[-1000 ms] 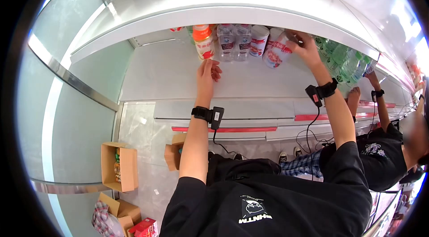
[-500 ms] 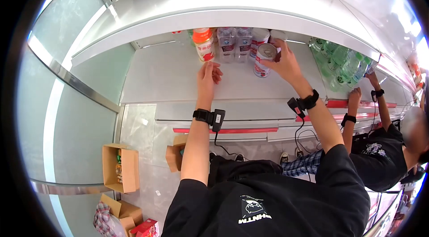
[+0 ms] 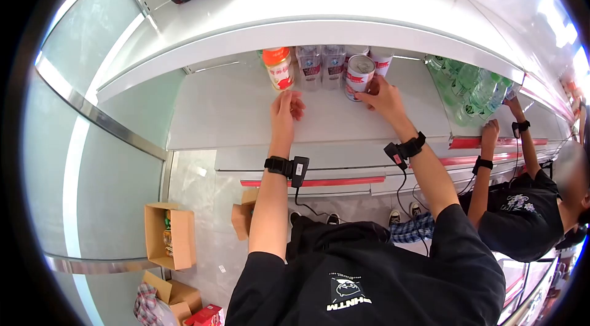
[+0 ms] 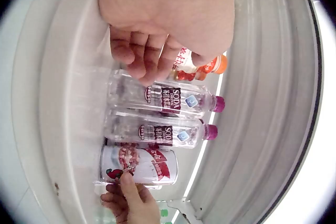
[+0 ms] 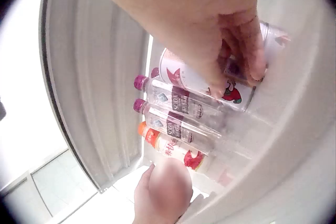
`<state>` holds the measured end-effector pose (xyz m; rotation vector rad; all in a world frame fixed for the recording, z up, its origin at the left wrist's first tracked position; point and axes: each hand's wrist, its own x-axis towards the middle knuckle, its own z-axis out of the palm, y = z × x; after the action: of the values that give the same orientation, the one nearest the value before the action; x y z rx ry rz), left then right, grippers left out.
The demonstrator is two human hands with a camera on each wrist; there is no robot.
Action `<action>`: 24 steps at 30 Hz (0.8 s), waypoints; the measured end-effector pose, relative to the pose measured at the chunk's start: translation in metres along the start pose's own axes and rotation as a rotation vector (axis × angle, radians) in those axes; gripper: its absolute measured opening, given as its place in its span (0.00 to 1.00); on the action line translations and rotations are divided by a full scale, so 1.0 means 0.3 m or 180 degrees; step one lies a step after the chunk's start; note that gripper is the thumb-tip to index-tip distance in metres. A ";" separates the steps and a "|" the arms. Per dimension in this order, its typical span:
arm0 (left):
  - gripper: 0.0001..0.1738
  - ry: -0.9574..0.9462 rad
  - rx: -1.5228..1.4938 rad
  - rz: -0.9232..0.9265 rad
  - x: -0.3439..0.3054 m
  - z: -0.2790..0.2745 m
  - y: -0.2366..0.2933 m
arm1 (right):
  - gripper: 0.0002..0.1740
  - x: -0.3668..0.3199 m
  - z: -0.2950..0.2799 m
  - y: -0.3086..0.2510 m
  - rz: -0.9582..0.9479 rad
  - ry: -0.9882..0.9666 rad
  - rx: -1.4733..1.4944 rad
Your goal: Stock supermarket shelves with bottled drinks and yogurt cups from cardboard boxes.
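Both your arms stretch forward. Your left hand (image 3: pixel 287 105) lies palm down, fingers loosely curled; your right hand (image 3: pixel 382 94) grips a can (image 3: pixel 359 74) with curled fingers.

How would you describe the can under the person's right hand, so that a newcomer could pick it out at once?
Look at the wide white shelf, where a short row of drinks stands at the back. Right of two clear plastic bottles with purple caps stands a red-and-white metal can with a silver lid. It is the front can, the only one that the right hand grips.
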<state>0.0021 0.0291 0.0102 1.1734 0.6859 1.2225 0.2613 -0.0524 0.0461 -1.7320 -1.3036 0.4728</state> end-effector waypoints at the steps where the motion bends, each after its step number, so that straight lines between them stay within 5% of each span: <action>1: 0.23 -0.0006 0.0016 -0.0011 0.000 0.000 0.001 | 0.26 0.010 0.001 -0.005 -0.0005 0.0011 0.0004; 7: 0.25 -0.0048 -0.0012 -0.0021 -0.002 -0.003 -0.006 | 0.19 0.025 0.021 -0.039 0.0118 -0.0031 0.0058; 15: 0.25 -0.0044 0.0047 0.0014 -0.005 -0.003 0.002 | 0.10 0.074 0.091 0.005 0.0214 0.0205 0.1243; 24: 0.24 -0.0111 0.0139 -0.0054 -0.008 0.001 0.004 | 0.22 0.043 0.116 0.042 0.0245 -0.0216 0.2094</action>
<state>0.0014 0.0267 0.0111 1.2198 0.6983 1.1754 0.2477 -0.0266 0.0198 -1.2185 -0.9743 0.8967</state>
